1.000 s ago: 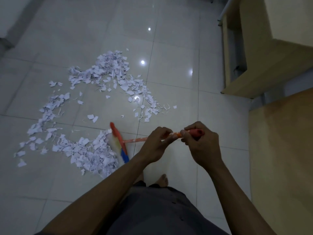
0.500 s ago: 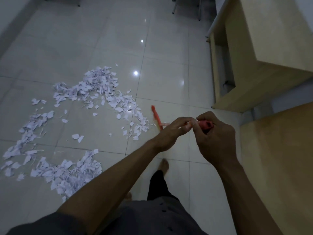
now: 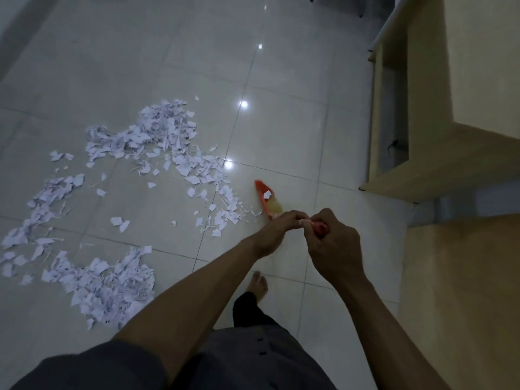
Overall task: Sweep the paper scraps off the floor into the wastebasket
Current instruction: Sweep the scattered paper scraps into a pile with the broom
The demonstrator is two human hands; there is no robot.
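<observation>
White paper scraps (image 3: 168, 142) lie scattered over the tiled floor on the left, with a denser heap (image 3: 104, 285) near my left arm. An orange broom (image 3: 266, 197) stands with its head on the floor just right of the scraps, a white scrap stuck to it. My right hand (image 3: 332, 246) grips the red top of the handle. My left hand (image 3: 277, 232) holds the handle just below it, fingers curled round it. Most of the handle is hidden by my hands. No wastebasket is in view.
A light wooden desk (image 3: 439, 108) with an open underside stands at the right. Another wooden surface (image 3: 464, 291) fills the lower right. My bare foot (image 3: 257, 287) stands on the tiles below my hands. Chair legs (image 3: 361, 7) show at the top.
The broom head left the near heap and moved right, to the right edge of the far scraps. Both hands kept hold of the handle. I stepped forward and the view shifted.
</observation>
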